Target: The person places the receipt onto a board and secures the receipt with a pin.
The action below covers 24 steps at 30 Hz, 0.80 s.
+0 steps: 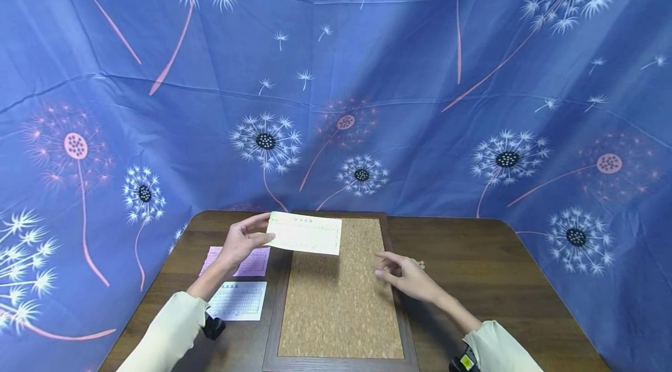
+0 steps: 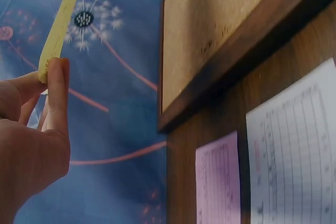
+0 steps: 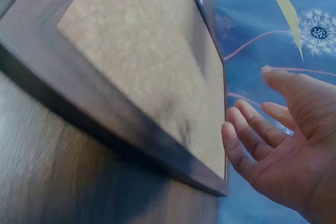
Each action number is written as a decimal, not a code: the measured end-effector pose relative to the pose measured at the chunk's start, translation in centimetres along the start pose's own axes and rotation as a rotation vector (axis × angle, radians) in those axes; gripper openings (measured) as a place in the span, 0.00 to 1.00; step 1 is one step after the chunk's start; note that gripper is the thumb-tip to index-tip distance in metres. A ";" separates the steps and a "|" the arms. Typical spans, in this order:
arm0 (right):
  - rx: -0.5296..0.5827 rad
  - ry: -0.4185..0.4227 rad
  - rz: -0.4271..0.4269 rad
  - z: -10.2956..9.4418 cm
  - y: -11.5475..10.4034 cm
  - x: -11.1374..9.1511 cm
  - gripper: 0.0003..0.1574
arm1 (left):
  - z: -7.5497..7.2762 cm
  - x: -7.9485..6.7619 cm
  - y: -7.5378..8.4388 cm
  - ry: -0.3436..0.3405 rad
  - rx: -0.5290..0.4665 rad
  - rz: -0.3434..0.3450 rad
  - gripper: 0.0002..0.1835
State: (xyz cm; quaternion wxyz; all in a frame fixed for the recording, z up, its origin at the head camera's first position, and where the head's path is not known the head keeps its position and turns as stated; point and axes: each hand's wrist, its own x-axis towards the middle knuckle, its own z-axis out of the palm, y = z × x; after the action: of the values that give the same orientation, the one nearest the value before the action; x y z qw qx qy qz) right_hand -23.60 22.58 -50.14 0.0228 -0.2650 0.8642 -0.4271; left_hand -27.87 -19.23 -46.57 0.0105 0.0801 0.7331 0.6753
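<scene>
My left hand (image 1: 242,244) pinches a pale yellow printed form (image 1: 304,233) by its left end, between thumb and fingers. The sheet hangs above the upper part of a framed cork board (image 1: 341,313). In the left wrist view the yellow form (image 2: 60,24) appears nearly edge-on, rising from the fingertips. My right hand (image 1: 406,276) hovers near the board's right side, holding nothing, its fingers loosely bent. The right wrist view has the palm of this right hand (image 3: 294,150) turned up, apart from the yellow form (image 3: 286,11).
A pink printed form (image 1: 254,262) and a white printed form (image 1: 238,301) lie on the wooden table (image 1: 488,290), left of the board. Small gold-coloured pieces (image 1: 422,265) show just behind my right hand. A blue dandelion-patterned cloth (image 1: 367,57) hangs behind the table.
</scene>
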 end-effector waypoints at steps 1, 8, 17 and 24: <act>0.008 0.004 -0.007 0.2 -0.2 0.2 0.31 | 0.3 0.0 0.0 -0.006 -0.004 0.004 0.33; 0.175 -0.007 -0.010 1.2 -2.1 1.6 0.35 | 2.0 0.1 -0.3 -0.002 -0.052 -0.026 0.33; 0.331 0.026 0.061 1.5 -3.8 3.0 0.37 | 3.5 0.1 -1.0 0.013 -0.105 -0.032 0.33; 0.359 0.043 0.102 1.7 -3.9 3.1 0.36 | 4.3 -0.1 -1.2 0.011 -0.104 -0.048 0.33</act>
State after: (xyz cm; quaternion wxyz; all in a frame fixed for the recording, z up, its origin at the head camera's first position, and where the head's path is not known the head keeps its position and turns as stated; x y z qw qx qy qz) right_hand -24.08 17.89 -47.72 0.0728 -0.2035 0.7867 -0.5783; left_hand -27.40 -15.07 -48.14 0.0268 0.0580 0.6988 0.7124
